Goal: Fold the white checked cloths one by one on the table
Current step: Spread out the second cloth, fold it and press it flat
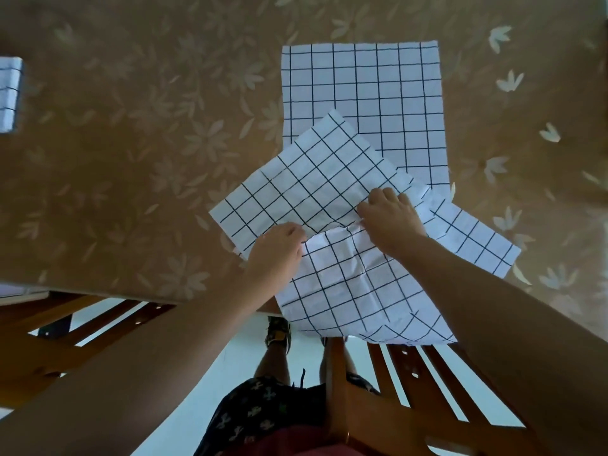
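Observation:
A white checked cloth (pixel 306 189) lies skewed near the table's front edge, with its near part (pixel 355 291) hanging over the edge. My left hand (pixel 279 248) pinches a fold of it at the left. My right hand (pixel 391 218) grips the same cloth just right of that, fingers curled into the fabric. Behind it a second white checked cloth (pixel 362 90) lies flat and square on the table, partly covered by the near one. A folded checked cloth (pixel 10 93) sits at the far left edge of the view.
The table wears a brown tablecloth with pale flowers (pixel 148 143). Wooden chairs stand at the near edge, one at the left (pixel 65 330) and one at the right (pixel 394 390). My legs and a shoe (pixel 278 330) show below.

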A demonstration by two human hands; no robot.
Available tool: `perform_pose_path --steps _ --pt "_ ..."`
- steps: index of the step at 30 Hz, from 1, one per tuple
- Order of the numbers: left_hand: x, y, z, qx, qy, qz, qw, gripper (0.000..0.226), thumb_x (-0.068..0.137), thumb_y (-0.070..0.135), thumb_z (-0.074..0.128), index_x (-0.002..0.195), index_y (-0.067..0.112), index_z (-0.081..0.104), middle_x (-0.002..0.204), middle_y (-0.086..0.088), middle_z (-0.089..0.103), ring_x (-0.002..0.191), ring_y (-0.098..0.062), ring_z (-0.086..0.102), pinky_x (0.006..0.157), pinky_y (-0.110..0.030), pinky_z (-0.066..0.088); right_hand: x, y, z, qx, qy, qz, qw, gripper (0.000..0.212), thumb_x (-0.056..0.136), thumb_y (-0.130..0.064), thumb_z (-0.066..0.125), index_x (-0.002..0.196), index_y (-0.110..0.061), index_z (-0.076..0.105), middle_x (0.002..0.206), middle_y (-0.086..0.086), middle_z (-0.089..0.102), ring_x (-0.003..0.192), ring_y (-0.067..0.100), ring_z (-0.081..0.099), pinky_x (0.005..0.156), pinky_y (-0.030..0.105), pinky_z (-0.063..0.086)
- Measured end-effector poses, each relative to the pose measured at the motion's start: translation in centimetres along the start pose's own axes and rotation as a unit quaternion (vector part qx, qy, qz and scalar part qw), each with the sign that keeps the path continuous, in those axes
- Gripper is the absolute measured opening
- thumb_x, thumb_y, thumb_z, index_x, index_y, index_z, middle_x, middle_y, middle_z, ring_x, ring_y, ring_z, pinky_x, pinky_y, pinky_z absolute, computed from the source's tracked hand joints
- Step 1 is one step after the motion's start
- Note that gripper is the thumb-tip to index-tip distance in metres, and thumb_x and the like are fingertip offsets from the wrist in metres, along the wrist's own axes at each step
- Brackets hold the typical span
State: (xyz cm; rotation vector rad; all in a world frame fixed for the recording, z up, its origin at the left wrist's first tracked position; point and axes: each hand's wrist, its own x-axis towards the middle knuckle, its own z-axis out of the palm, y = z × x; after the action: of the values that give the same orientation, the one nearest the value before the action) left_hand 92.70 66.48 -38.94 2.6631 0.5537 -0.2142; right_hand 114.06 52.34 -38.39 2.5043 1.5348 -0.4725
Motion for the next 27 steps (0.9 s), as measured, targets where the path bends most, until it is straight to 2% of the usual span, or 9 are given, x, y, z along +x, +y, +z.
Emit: perform_pose_path --steps 5,7,10,12,14,17,22,25,27 --pt "-0.3 -1.2 -4.1 -0.016 0.043 -0.019 0.999 0.009 0.093 0.005 0.061 0.095 0.01 0.069 0.093 -0.005 0.066 0.088 -0.028 0.062 0.069 -0.045 0.055 -1.0 0.0 -2.4 0.009 -0.009 -0.008 1.0 0.024 0.102 -0.025 0.059 0.125 -0.019 0.06 0.122 0.007 0.069 0.131 0.03 0.055 0.122 0.053 0.026" --pt "-0.4 -1.4 -6.3 -0.022 0.058 -0.018 0.998 0.014 0.097 0.009 0.056 0.098 0.012 0.069 0.095 -0.003 0.064 0.09 -0.025 0.06 0.071 -0.04 0.053 -1.3 -0.2 -4.3 -0.001 -0.023 0.003 1.0 0.02 0.106 -0.025 0.05 0.123 -0.018 0.055 0.107 0.006 0.072 0.117 0.028 0.062 0.126 0.054 0.02" --pt "-0.4 -2.0 -9.6 -0.028 0.084 -0.017 0.996 0.019 0.1 0.008 0.054 0.107 0.011 0.071 0.101 -0.003 0.061 0.09 -0.021 0.056 0.072 -0.03 0.04 -1.7 -0.7 -7.5 -0.004 -0.016 0.024 1.0 0.02 0.102 -0.011 0.046 0.119 -0.02 0.05 0.088 0.003 0.07 0.094 0.027 0.067 0.126 0.05 0.02" --pt "-0.4 -2.3 -12.1 -0.04 0.094 -0.013 0.995 0.021 0.1 0.007 0.054 0.111 0.01 0.071 0.098 0.002 0.056 0.084 -0.017 0.053 0.071 -0.027 0.035 -2.0 -1.0 -9.5 0.006 -0.016 0.035 0.999 0.034 0.096 -0.003 0.048 0.125 -0.023 0.049 0.087 0.002 0.071 0.089 0.027 0.067 0.122 0.046 0.027" --pt "-0.2 -2.7 -14.5 -0.037 0.099 0.008 0.994 0.021 0.1 0.008 0.054 0.112 0.013 0.071 0.1 0.004 0.06 0.087 -0.017 0.059 0.073 -0.028 0.039 -2.4 -1.4 -11.5 0.018 -0.01 0.04 0.999 0.04 0.097 -0.006 0.05 0.131 -0.027 0.05 0.094 0.0 0.073 0.094 0.028 0.067 0.112 0.041 0.039" --pt "-0.2 -3.4 -18.2 -0.03 0.12 0.031 0.992 0.014 0.099 0.011 0.06 0.106 0.016 0.07 0.105 0.001 0.069 0.095 -0.021 0.066 0.095 -0.044 0.049 -3.2 -2.2 -15.0 0.012 0.023 0.033 0.999 0.036 0.098 -0.011 0.054 0.131 -0.026 0.056 0.109 -0.003 0.071 0.102 0.026 0.067 0.101 0.041 0.042" --pt "-0.2 -3.7 -24.3 -0.013 0.138 0.089 0.986 0.016 0.098 0.004 0.058 0.102 0.011 0.071 0.094 -0.003 0.069 0.082 -0.027 0.065 0.069 -0.042 0.051 -4.6 -3.4 -20.2 0.032 0.048 0.06 0.997 0.027 0.101 -0.022 0.058 0.128 -0.023 0.06 0.12 0.001 0.066 0.11 0.028 0.064 0.097 0.041 0.044" --pt "-0.3 -4.2 -27.2 0.007 0.172 0.119 0.978 0.017 0.095 0.002 0.061 0.099 0.013 0.073 0.091 -0.002 0.072 0.083 -0.027 0.065 0.07 -0.041 0.051 -5.8 -3.8 -22.6 0.073 0.052 0.087 0.992 0.021 0.1 -0.032 0.063 0.116 -0.019 0.064 0.114 0.004 0.061 0.107 0.03 0.062 0.083 0.038 0.05" --pt "-0.3 -4.6 -28.8 0.007 0.189 0.11 0.976 0.017 0.097 0.005 0.06 0.1 0.015 0.073 0.092 0.0 0.071 0.088 -0.026 0.063 0.073 -0.043 0.052 -6.7 -4.2 -23.9 0.083 0.075 0.097 0.989 0.023 0.1 -0.036 0.066 0.111 -0.016 0.066 0.11 0.005 0.059 0.103 0.028 0.061 0.081 0.037 0.051"
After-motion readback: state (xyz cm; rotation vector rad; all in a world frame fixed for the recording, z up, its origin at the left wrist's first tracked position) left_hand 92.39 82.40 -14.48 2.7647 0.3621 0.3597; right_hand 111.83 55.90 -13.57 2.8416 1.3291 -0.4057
